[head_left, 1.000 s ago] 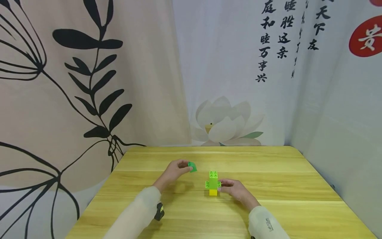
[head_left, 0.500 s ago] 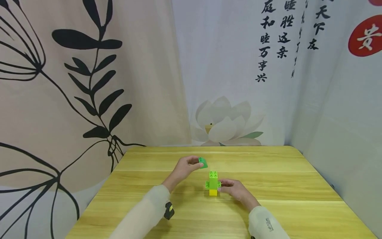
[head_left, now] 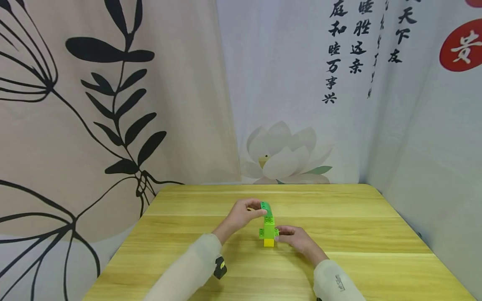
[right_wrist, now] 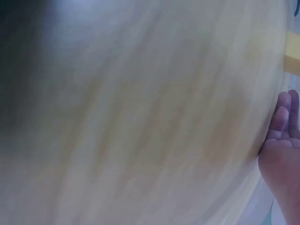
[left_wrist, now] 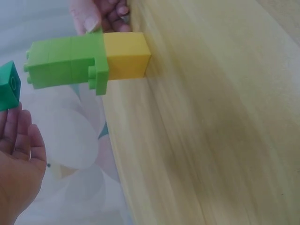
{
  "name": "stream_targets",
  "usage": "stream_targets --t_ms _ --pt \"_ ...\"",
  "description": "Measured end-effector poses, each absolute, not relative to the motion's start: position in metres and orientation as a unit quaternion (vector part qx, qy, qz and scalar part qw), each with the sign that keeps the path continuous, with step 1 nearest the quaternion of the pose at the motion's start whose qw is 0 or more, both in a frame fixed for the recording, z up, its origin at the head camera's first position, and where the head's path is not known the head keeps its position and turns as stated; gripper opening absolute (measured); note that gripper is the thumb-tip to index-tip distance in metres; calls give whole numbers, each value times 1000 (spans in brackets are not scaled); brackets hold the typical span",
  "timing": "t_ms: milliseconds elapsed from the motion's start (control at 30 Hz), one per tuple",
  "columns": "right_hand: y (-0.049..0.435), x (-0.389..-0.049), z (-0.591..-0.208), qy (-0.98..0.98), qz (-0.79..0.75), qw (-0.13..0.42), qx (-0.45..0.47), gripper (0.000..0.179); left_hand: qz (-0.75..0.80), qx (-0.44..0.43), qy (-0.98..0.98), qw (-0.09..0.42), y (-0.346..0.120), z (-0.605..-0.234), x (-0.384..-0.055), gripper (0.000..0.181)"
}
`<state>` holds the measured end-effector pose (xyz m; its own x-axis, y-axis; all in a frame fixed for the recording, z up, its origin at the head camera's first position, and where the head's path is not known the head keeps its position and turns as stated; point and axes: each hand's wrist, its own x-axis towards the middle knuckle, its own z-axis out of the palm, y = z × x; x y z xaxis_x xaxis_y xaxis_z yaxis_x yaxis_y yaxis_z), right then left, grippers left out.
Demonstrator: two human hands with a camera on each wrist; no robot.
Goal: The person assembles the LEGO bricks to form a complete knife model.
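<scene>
A toy-brick tower stands upright on the table, with light green bricks (head_left: 269, 229) above a yellow brick (head_left: 269, 242). One wide green brick juts out at both sides. My left hand (head_left: 242, 215) pinches a darker green curved-top brick (head_left: 266, 207) over the tower. In the left wrist view a small gap separates that green brick (left_wrist: 8, 89) from the top studs. My right hand (head_left: 297, 239) holds the jutting brick at the tower's right side, thumb in front. The right wrist view catches only this hand's palm side and part of the yellow brick (right_wrist: 293, 51).
The tower rests near the middle of a wooden table (head_left: 357, 234). A printed curtain (head_left: 196, 104) hangs behind the table's far edge, and a pale curtain (head_left: 433, 146) runs along the right. A dark device (head_left: 220, 267) is strapped at the left wrist.
My left hand has carried the dark green brick to the right, from beside the tower to above it. The right hand and the tower have stayed in place.
</scene>
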<state>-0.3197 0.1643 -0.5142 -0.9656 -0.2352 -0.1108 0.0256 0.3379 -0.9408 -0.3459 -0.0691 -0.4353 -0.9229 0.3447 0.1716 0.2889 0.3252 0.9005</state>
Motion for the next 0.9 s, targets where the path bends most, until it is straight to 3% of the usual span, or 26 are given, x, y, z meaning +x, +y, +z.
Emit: stream_targets --t_ms 900 --pt "165 -318 -513 815 -563 113 -71 45 528 225 818 31 -62 -446 -339 18"
